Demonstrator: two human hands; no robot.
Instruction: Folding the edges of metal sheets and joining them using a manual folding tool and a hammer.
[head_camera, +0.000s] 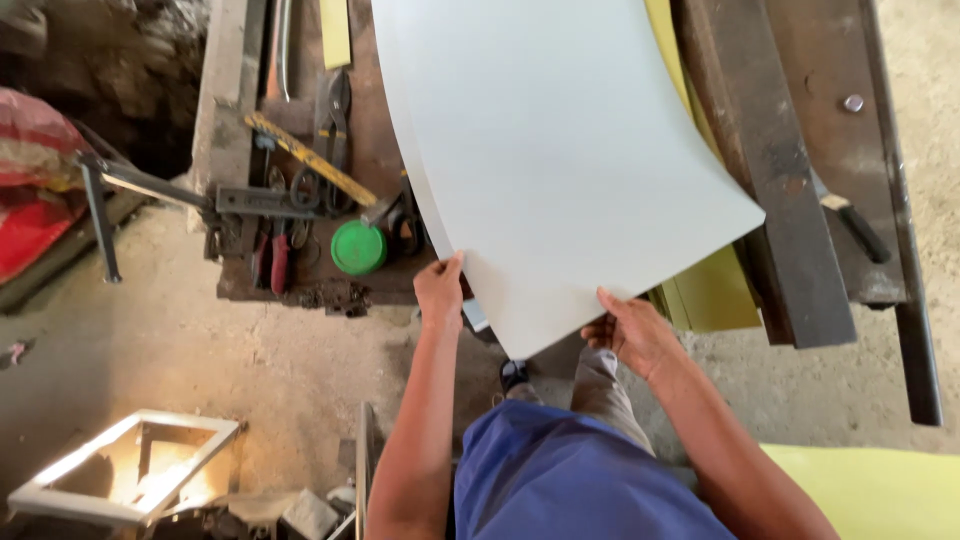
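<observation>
A large pale grey sheet (560, 150), bent in a gentle curve, reaches from the top of the view down to my hands. My left hand (440, 290) grips its left edge near the lower corner. My right hand (632, 332) holds the bottom edge from beneath, thumb on top. The sheet lies over a rusty metal workbench (800, 150) and covers a yellow sheet (715, 290) that shows at the right.
Left of the sheet the bench holds tin snips (335, 115), a yellow folding rule (310, 158), a green round lid (358, 247) and red-handled pliers (280, 262). A dark steel bar (775, 170) runs along the bench. A metal frame (130, 465) lies on the concrete floor.
</observation>
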